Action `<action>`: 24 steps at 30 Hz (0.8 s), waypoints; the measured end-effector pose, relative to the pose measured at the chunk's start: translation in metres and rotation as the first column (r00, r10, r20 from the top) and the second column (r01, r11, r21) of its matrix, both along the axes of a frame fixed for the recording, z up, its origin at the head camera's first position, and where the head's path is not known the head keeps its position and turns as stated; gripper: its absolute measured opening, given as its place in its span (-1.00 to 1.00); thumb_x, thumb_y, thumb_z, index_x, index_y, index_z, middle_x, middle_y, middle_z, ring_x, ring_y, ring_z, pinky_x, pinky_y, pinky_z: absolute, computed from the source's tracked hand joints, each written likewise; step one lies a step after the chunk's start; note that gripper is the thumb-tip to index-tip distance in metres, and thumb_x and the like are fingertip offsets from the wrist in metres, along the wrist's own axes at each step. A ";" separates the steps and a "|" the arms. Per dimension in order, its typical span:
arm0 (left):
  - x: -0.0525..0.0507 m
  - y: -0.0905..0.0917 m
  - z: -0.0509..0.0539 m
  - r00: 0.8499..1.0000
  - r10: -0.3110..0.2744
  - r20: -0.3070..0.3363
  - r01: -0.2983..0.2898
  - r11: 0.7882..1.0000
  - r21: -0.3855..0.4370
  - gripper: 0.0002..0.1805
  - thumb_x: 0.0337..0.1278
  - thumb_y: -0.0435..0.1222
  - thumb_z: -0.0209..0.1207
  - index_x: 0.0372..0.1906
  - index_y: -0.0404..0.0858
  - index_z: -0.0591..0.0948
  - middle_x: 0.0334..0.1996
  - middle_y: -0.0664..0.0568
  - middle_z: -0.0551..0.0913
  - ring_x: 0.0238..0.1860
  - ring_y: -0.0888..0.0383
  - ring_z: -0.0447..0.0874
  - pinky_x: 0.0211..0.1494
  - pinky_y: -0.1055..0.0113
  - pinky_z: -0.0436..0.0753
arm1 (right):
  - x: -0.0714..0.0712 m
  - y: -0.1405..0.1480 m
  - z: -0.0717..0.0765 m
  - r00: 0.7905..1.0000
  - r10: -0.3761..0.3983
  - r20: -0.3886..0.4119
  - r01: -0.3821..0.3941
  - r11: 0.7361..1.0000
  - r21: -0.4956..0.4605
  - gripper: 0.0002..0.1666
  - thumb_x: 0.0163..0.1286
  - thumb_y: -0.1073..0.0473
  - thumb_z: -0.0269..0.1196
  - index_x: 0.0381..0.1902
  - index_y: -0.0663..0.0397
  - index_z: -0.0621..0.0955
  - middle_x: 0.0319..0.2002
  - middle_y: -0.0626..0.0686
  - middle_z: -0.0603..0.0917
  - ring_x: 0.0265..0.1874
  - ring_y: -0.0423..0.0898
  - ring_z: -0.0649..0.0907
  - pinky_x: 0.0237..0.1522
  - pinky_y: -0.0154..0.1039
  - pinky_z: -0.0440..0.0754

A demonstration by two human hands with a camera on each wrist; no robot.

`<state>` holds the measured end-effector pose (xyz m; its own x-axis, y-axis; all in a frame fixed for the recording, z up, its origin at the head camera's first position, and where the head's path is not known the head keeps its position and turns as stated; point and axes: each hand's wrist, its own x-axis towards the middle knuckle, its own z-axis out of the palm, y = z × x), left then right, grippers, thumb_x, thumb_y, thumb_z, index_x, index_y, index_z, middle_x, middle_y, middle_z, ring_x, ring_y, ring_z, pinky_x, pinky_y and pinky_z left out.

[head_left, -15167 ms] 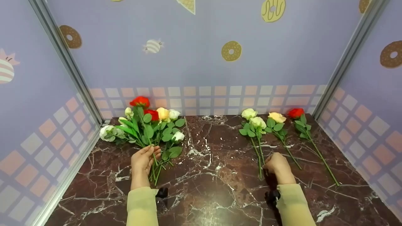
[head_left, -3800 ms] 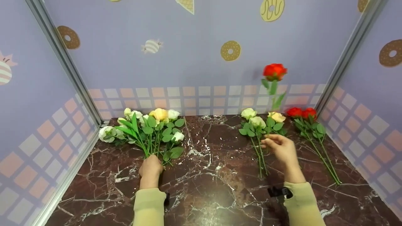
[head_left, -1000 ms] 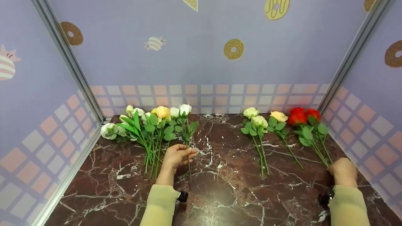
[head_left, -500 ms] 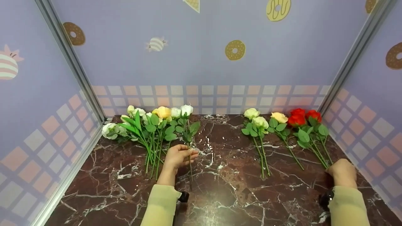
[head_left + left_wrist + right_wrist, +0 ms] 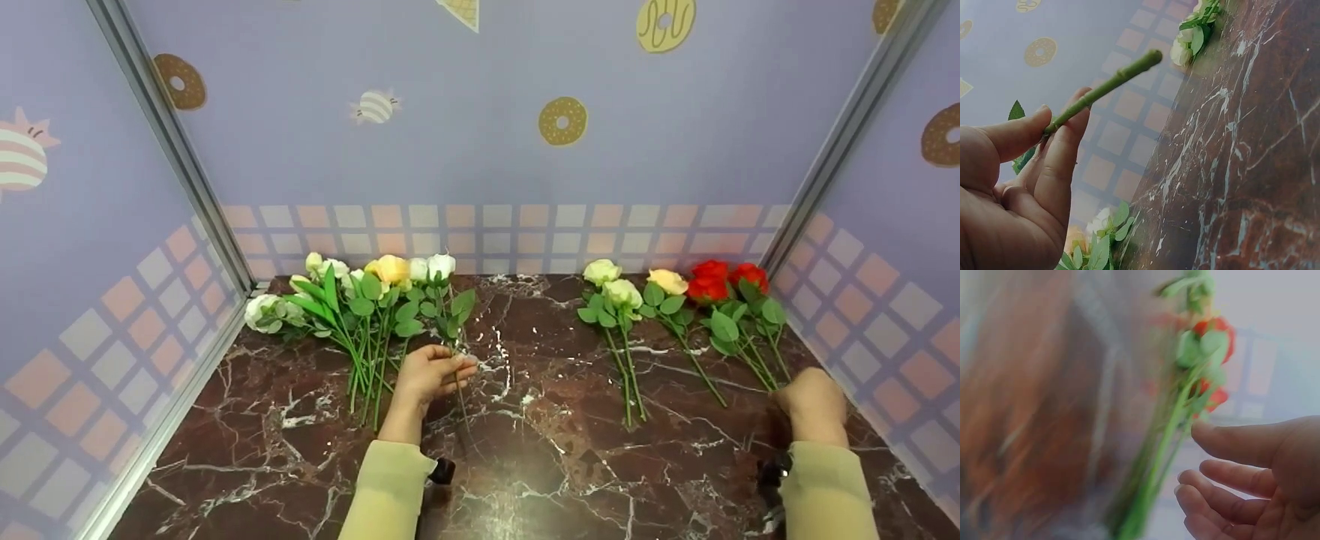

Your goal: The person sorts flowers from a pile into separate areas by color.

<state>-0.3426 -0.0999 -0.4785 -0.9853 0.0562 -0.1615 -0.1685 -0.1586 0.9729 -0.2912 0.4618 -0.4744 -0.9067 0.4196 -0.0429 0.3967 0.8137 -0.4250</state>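
Note:
My left hand (image 5: 427, 379) pinches the stem of a white rose (image 5: 441, 266) between thumb and fingers, at the right side of the left flower pile. The left wrist view shows the cut end of that green stem (image 5: 1112, 84) jutting past the fingertips. Several red roses (image 5: 709, 286) lie at the far right, their stems pointing toward my right hand (image 5: 812, 405). In the right wrist view the right hand (image 5: 1247, 481) has its thumb and fingers apart, holding nothing, beside the blurred red-rose stems (image 5: 1171, 422).
A pile of white and yellow flowers with a green-leaved stem (image 5: 352, 330) lies at left. Two pale green roses (image 5: 621, 294) and a yellow rose (image 5: 667, 282) lie right of centre. Patterned walls enclose the dark marbled table (image 5: 525, 450) on three sides.
Red roses have gone from the left pile to the right group. My left hand has moved right and taken a white rose. My right hand has let go of a red rose and drawn back slightly.

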 end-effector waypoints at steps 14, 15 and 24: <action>0.001 0.005 -0.002 1.000 0.004 -0.026 -0.004 1.000 0.016 -0.81 0.37 -0.50 0.21 -0.02 -0.47 0.50 -0.17 -0.25 0.83 -0.27 0.11 0.87 0.04 0.08 0.83 | -0.025 -0.131 0.028 0.940 0.180 -0.291 -0.205 0.977 -0.055 -0.56 0.46 0.11 0.25 0.09 0.38 0.66 0.02 0.44 0.72 -0.15 0.34 0.72 -0.15 0.21 0.71; 0.001 0.006 -0.002 1.000 0.004 -0.027 -0.003 1.000 0.019 -0.82 0.37 -0.50 0.21 -0.04 -0.46 0.50 -0.19 -0.24 0.83 -0.28 0.12 0.87 0.03 0.09 0.83 | -0.027 -0.141 0.029 0.932 0.197 -0.305 -0.225 0.972 -0.060 -0.58 0.46 0.12 0.26 0.08 0.38 0.67 0.02 0.44 0.72 -0.15 0.32 0.72 -0.15 0.20 0.71; 0.003 0.010 -0.001 1.000 0.005 -0.023 -0.005 1.000 -0.002 -0.83 0.38 -0.47 0.23 -0.06 -0.41 0.49 -0.19 -0.20 0.84 -0.28 0.15 0.87 0.00 0.10 0.84 | -0.039 -0.234 0.026 0.849 0.307 -0.429 -0.407 0.899 -0.162 -0.77 0.39 0.24 0.34 -0.10 0.32 0.74 -0.13 0.32 0.79 -0.21 0.19 0.75 -0.06 0.13 0.74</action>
<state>-0.3397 -0.0899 -0.4798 -0.9890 0.0512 -0.1388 -0.1452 -0.1569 0.9769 -0.3302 0.2277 -0.4486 -0.9554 0.0851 0.2829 -0.1370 0.7207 -0.6796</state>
